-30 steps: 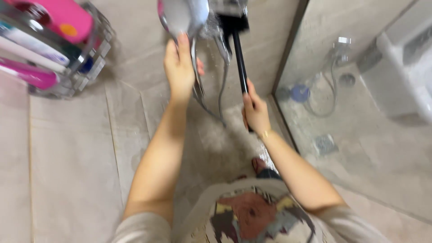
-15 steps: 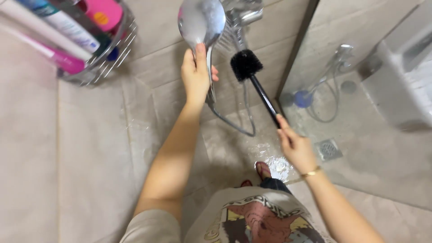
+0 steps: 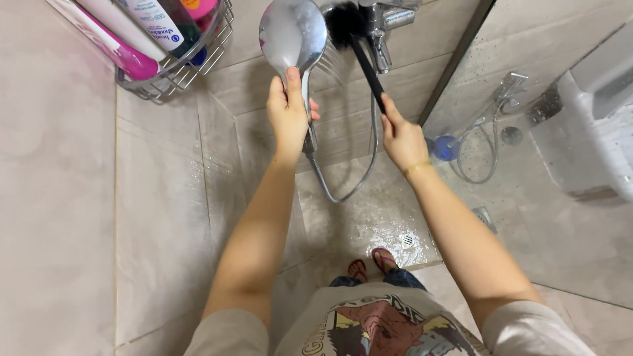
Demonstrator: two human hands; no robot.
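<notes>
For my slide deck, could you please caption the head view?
Left hand holds a shower head; right hand holds a black brush beside it.

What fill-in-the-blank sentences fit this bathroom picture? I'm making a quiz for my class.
The left hand grips the handle of a chrome ____.
The right hand holds a black-handled ____.
The wire basket in the wall corner holds several ____.

Missing words: shower head; brush; bottles.

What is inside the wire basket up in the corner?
The wire basket holds several bottles: a pink one, a white one, plus others. Their lower parts and whatever sits behind them are hidden.
</notes>
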